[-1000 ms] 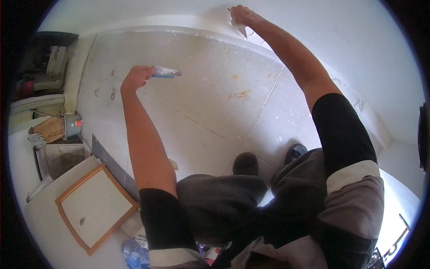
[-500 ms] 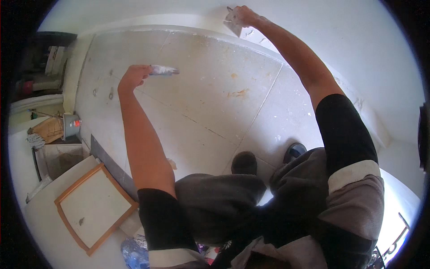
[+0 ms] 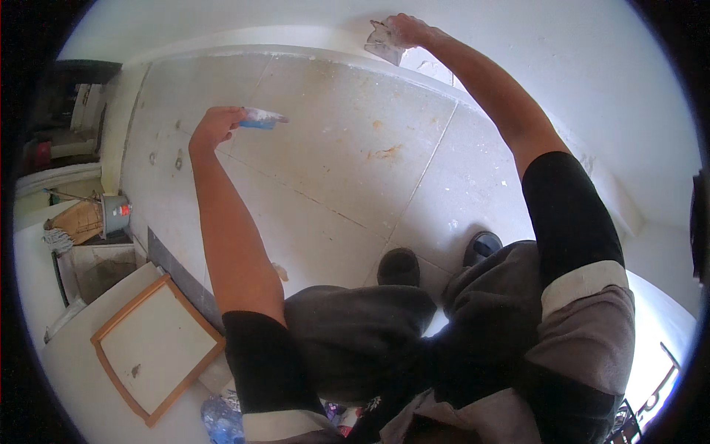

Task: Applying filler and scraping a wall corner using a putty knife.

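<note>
Out over the tiled floor (image 3: 325,155), my left hand (image 3: 217,126) grips a flat blue plastering blade (image 3: 259,123) seen nearly edge-on. White paste coats its upper face. Up at the white wall (image 3: 510,44), my right hand (image 3: 408,31) is closed on a wide metal putty knife (image 3: 384,44). Its blade is smeared with white and lies against or very close to the wall's lower part; contact cannot be made out. A wet-looking white patch (image 3: 433,65) shows on the wall beside it.
My shoes (image 3: 399,268) stand on the stained tiles near the wall. At left are a grey bucket (image 3: 116,214), a mop head (image 3: 58,239) and a wood-framed panel (image 3: 159,348). A clear blue plastic bag (image 3: 222,420) lies at the lower left.
The putty knife has shifted slightly down and left along the wall with my right hand. My left hand has moved a little left, and the blade has tilted, showing more blue.
</note>
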Action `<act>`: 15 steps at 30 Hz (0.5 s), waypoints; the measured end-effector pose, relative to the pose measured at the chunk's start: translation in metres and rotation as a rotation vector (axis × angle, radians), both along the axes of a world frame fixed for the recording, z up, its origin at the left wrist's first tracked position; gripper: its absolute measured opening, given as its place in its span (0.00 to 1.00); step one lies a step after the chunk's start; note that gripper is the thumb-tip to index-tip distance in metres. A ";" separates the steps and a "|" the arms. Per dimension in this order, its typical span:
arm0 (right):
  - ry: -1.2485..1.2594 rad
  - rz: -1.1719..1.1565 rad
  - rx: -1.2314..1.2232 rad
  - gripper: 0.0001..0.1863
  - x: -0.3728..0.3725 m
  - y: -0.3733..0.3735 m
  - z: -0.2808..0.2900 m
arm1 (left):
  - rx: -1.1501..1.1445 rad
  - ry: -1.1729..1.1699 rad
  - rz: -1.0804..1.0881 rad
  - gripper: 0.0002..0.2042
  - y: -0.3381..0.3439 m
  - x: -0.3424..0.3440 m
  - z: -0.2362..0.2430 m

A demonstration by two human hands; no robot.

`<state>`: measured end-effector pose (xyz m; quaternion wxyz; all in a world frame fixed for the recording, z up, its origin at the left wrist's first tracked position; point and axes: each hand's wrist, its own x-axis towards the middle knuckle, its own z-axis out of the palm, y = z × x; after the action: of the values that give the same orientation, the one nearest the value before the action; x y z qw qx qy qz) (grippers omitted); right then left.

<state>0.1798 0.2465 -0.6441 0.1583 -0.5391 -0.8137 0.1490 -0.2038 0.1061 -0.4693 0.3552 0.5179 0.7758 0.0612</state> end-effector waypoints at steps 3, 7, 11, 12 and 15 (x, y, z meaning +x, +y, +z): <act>-0.083 -0.048 -0.005 0.19 -0.006 -0.010 0.017 | -0.039 0.052 -0.006 0.13 -0.003 -0.002 0.002; -0.120 -0.058 0.020 0.16 -0.004 -0.009 0.026 | -0.041 0.012 -0.017 0.13 -0.002 -0.005 0.001; -0.027 -0.015 -0.121 0.15 -0.001 -0.004 0.012 | -0.029 0.029 -0.043 0.14 0.003 -0.003 0.002; -0.018 -0.010 -0.086 0.15 -0.002 -0.004 0.007 | -0.049 0.052 -0.060 0.14 0.003 -0.003 0.003; -0.070 -0.016 -0.028 0.14 0.003 -0.003 0.007 | -0.041 0.012 -0.012 0.13 0.000 -0.002 0.001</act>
<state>0.1833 0.2437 -0.6374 0.1235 -0.5527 -0.8122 0.1402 -0.2060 0.1062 -0.4680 0.3614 0.5155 0.7759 0.0399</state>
